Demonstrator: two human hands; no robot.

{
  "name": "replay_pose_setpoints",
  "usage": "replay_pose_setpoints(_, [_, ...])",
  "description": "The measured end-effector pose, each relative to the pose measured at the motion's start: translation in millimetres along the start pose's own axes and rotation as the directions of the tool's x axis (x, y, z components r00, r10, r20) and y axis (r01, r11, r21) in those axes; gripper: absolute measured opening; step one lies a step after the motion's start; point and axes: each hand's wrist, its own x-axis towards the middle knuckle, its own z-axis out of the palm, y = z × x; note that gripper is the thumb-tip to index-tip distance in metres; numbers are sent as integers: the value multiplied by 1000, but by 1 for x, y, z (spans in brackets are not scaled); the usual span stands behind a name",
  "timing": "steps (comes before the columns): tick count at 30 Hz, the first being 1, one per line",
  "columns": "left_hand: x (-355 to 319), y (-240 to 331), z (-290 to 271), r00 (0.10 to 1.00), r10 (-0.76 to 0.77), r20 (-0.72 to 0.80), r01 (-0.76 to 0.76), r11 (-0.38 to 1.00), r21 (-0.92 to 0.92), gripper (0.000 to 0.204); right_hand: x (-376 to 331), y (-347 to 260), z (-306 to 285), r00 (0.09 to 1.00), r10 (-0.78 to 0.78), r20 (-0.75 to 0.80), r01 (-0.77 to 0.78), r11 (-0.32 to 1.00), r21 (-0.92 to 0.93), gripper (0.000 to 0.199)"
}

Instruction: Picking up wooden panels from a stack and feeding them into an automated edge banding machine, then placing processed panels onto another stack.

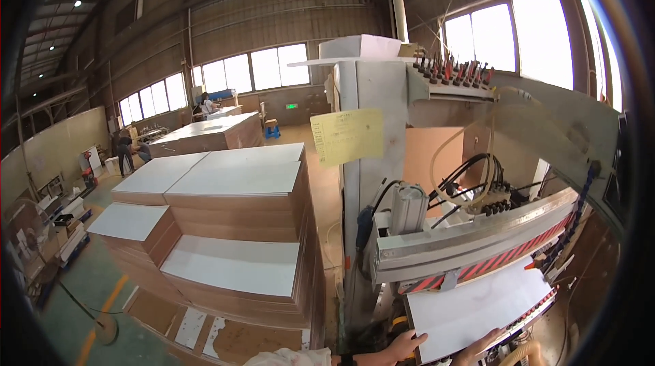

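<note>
A white panel [471, 308] lies on the bed of a machine, its far part under a clamp beam with red and black stripes. My left hand [404, 347] is closed on the panel's left edge near its front corner, the thumb on top. At the panel's near edge is my right hand [477, 347], closed against that edge with one finger or thumb on the white face. The undersides of both hands are hidden. A dark band sits on my left wrist.
Tall stacks of white-faced brown boards [232, 264] stand to the left. A grey machine column [375, 86] carries a yellow paper sheet [348, 136]. The striped beam [491, 257] crosses above the panel; a ribbed hose [524, 354] runs nearby. Two people work far off.
</note>
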Motion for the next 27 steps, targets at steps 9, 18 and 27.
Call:
replay_pose_setpoints(9, [14,10,-21,957,-90,276,5,955,295,67,29,36,-18,1000,-23,11,24,990,-139,67])
replay_pose_setpoints(18, [13,10,-23,969,-129,211,67,958,277,46,-21,2,-13,990,140,5,-140,989,-46,69])
replay_pose_setpoints(27, [-27,36,-15,968,-1,251,-23,996,92,29,-11,8,-7,988,151,-27,-151,930,-336,68])
